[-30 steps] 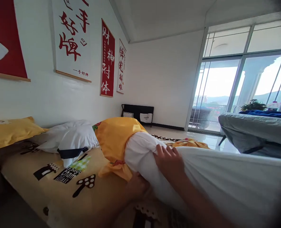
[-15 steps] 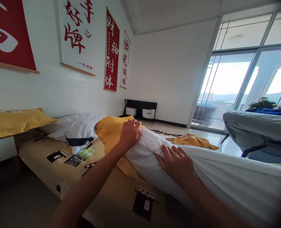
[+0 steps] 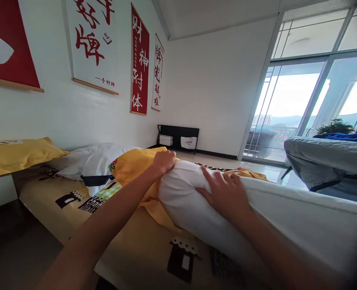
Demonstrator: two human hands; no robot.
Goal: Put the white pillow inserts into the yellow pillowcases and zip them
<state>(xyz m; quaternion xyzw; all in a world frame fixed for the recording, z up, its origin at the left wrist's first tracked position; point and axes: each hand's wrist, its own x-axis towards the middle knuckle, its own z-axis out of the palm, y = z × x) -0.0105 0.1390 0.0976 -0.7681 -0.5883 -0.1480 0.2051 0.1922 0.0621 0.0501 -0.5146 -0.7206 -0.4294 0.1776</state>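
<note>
The fingers of the left hand [image 3: 164, 161] are curled together and pinched on the edge of the yellow pillowcase [image 3: 139, 171], right where that edge meets the end of the white pillow [image 3: 190, 201]. The fingers of the right hand [image 3: 226, 192] are laid nearly flat and slightly spread on top of the white pillow, pressed into its fabric just to the right of the left hand; nothing is enclosed by them. Both forearms are stretched out from the near edge of the view.

The white pillow is seen lying across the bed [image 3: 136, 249] from the near right toward the middle, with its far end tucked into the opening of the yellow pillowcase. The pillowcase is bunched around that end and is draped down onto the patterned yellow sheet. A second white pillow [image 3: 90, 165] with a dark stripe is found just left of the pillowcase, against the wall, and a yellow cushion [image 3: 18, 155] is placed farther left. Red and white calligraphy scrolls [image 3: 139, 64] are hung on the left wall. A grey covered seat [image 3: 326, 161] is set at the right, near the large window [image 3: 289, 108].
</note>
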